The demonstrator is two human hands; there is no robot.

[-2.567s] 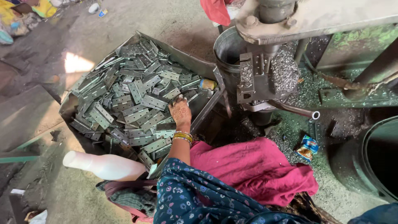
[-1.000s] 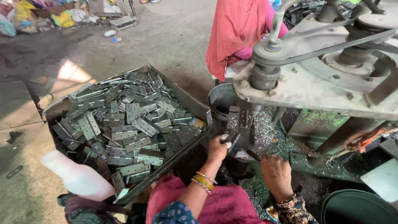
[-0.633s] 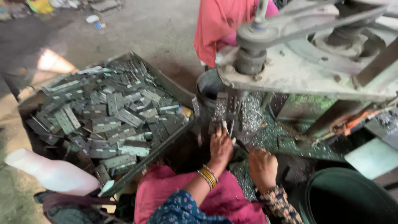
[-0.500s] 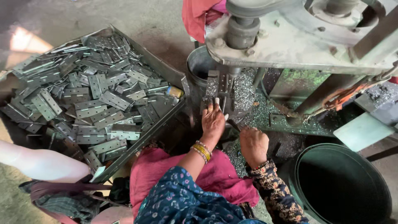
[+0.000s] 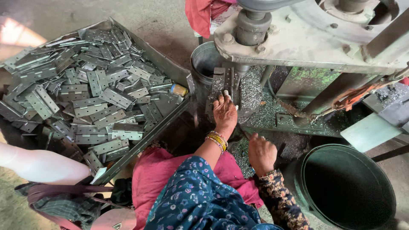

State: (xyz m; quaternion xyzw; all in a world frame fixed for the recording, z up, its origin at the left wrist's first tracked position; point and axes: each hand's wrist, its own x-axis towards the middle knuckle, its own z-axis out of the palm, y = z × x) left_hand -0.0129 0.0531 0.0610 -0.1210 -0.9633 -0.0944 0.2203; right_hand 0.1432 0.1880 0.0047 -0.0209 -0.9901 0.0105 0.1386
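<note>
Hinge plate (image 5: pixel 222 81): a grey punched metal plate stands upright under the press head, just in front of the round tin; I see my left hand pressed against its lower edge.
Left hand (image 5: pixel 225 114): fingers stretched up and laid on the plate, holding it in place on the press bed; gold bangles (image 5: pixel 217 140) sit at the wrist.
Right hand (image 5: pixel 261 152): clenched into a loose fist, low on the press bed among the filings, to the right of the left hand; I cannot tell whether anything is inside it.
Press (image 5: pixel 311 34): a heavy grey cast arm with a round shaft reaches over the plate from the right.
Metal shavings (image 5: pixel 255 96): fine glittering chips cover the bed around both hands.
Tray (image 5: pixel 168 70): a large sheet-metal tray lies to my left, heaped with flat grey hinges (image 5: pixel 91 100), well apart from the right hand.
Tin (image 5: pixel 204 61): a round grey container stands between the tray and the press.
Bucket (image 5: pixel 347 187): a dark green, deep bucket stands at lower right, near my right forearm.
Red cloth (image 5: pixel 159 170): spread across my lap, below the left arm.
</note>
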